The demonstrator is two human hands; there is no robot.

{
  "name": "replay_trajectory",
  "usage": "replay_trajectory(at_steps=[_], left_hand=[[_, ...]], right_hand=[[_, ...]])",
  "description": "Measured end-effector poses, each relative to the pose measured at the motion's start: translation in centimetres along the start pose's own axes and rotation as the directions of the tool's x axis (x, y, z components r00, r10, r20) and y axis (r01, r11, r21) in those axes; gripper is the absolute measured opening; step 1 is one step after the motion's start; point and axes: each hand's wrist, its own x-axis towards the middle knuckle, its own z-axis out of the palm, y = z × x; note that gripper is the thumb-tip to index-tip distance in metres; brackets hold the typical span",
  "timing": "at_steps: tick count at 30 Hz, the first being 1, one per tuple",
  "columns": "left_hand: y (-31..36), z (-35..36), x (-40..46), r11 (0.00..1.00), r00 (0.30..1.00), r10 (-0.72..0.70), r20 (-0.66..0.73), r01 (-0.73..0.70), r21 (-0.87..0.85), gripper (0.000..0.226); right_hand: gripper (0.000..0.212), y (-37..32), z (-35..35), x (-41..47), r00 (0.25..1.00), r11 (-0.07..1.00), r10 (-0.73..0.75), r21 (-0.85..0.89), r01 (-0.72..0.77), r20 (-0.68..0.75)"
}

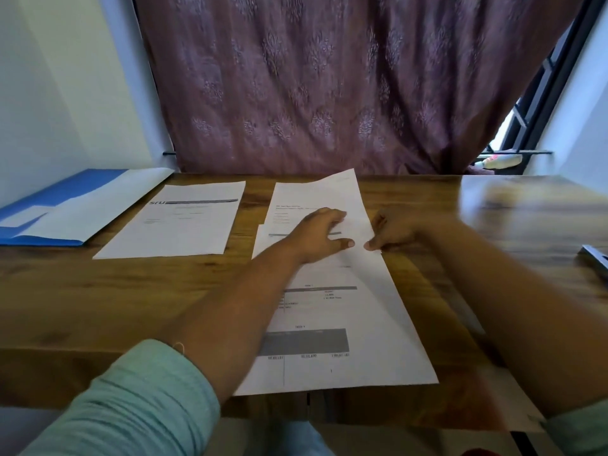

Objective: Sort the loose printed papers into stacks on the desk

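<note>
Two hands work over the papers on the wooden desk [98,291]. Nearest, a large printed sheet [345,324] lies at the desk's front edge, reaching toward the middle. Beyond it, the left hand [320,235] rests flat on the papers with fingers straight, while the right hand [394,233] pinches the edge of a tilted sheet [339,195] lifted over another page near the back edge. Left of these lies a stack of printed pages [184,222]. A blue folder [56,205] sits at the back left corner, and a patterned curtain [329,77] hangs behind.
</note>
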Motion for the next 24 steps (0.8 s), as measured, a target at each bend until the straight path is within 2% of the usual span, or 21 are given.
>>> replay_trajectory(at_steps=[2, 4, 6, 9, 11, 14, 17, 19, 21, 22, 24], left_hand=[[-0.2, -0.1, 0.3, 1.000, 1.000, -0.006, 0.000, 0.006, -0.026, 0.080], [-0.5, -0.1, 0.6, 0.999, 1.000, -0.017, -0.007, 0.016, -0.048, 0.089], [-0.8, -0.1, 0.9, 0.998, 1.000, -0.006, -0.023, 0.004, -0.066, 0.090], [-1.1, 0.0, 1.4, 0.996, 0.995, 0.032, -0.095, -0.039, -0.076, 0.086], [-1.2, 0.1, 1.7, 0.995, 0.989, 0.057, -0.135, -0.067, -0.068, 0.081], [-1.3, 0.2, 2.1, 0.993, 0.981, 0.095, -0.167, -0.105, -0.053, 0.082], [-1.4, 0.0, 2.1, 0.992, 0.979, 0.113, -0.172, -0.120, -0.034, 0.085], [-1.5, -0.1, 2.2, 0.989, 0.975, 0.139, -0.174, -0.145, -0.024, 0.070], [-1.5, -0.4, 2.3, 0.980, 0.961, 0.183, -0.206, -0.195, -0.039, 0.038], [-1.5, -0.7, 2.3, 0.974, 0.958, 0.194, -0.211, -0.213, -0.074, 0.025], [-1.5, -1.4, 1.9, 0.967, 0.967, 0.191, -0.167, -0.215, -0.138, 0.014]], right_hand=[[0.059, 0.0, 0.2, 1.3, 0.995, 0.997, -0.062, -0.047, 0.058, -0.078], [0.062, 0.2, 0.8, 2.3, 0.988, 0.996, -0.088, -0.041, 0.083, -0.126], [0.044, 0.9, 1.6, 3.0, 0.967, 0.991, -0.120, 0.028, 0.129, -0.224], [0.017, 1.6, 2.1, 3.2, 0.891, 0.961, -0.173, 0.126, 0.247, -0.419], [0.011, 1.6, 2.1, 3.0, 0.850, 0.940, -0.211, 0.137, 0.312, -0.483], [0.013, 1.3, 2.0, 2.5, 0.805, 0.909, -0.253, 0.154, 0.388, -0.536], [0.008, 1.2, 1.2, 2.4, 0.797, 0.913, -0.348, 0.014, 0.408, -0.493], [0.009, 1.4, 0.7, 2.5, 0.806, 0.900, -0.423, -0.091, 0.425, -0.415], [0.007, 1.5, 0.6, 2.7, 0.782, 0.874, -0.470, -0.097, 0.476, -0.410], [0.016, 1.6, 0.6, 2.7, 0.780, 0.871, -0.459, -0.042, 0.490, -0.426], [0.037, 1.9, 0.8, 2.7, 0.816, 0.862, -0.357, 0.177, 0.476, -0.455]])
